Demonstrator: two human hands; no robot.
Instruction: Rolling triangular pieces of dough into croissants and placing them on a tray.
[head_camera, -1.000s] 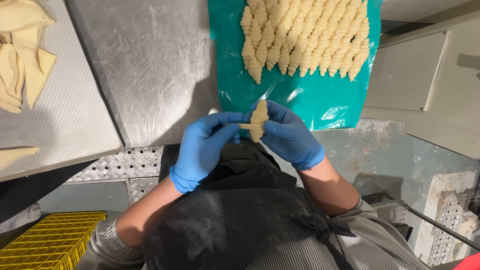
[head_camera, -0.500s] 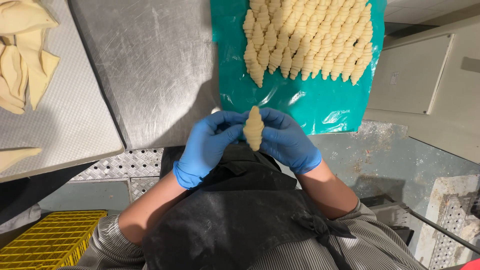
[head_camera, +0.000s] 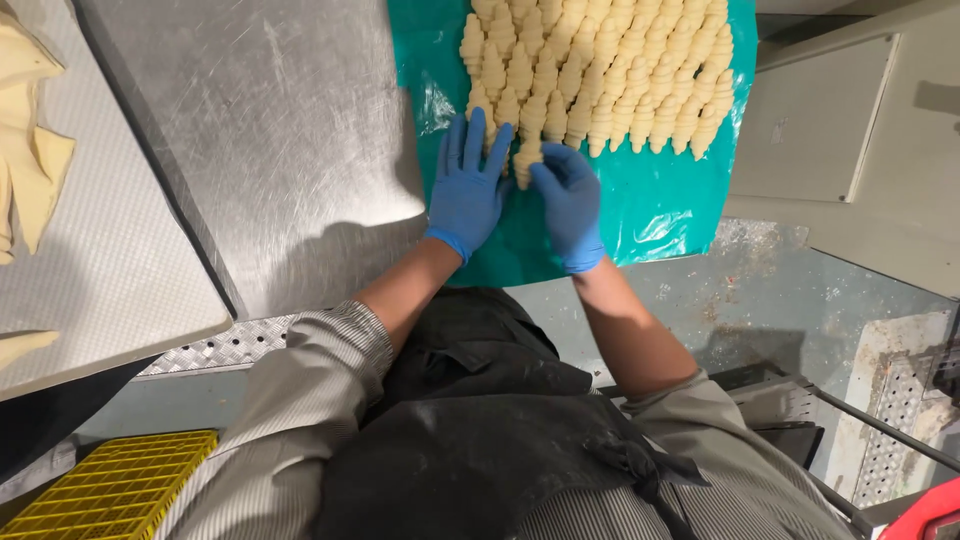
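1. The left hand (head_camera: 467, 190) lies flat with its fingers spread apart. The right hand (head_camera: 570, 200) pinches the dough roll (head_camera: 526, 160).
2. The roll stands long-ways, pointing away from the person, on the near edge of the green sheet (head_camera: 650, 205).
3. Many more dough rolls (head_camera: 610, 70) sit in rows; too many to count.

To your left, pale dough sheets (head_camera: 30, 170) lie on a white perforated board (head_camera: 110, 270) (one more piece sits near its lower edge). Below it you see a yellow plastic crate (head_camera: 120, 490). At your right stands a grey cabinet (head_camera: 840, 130).
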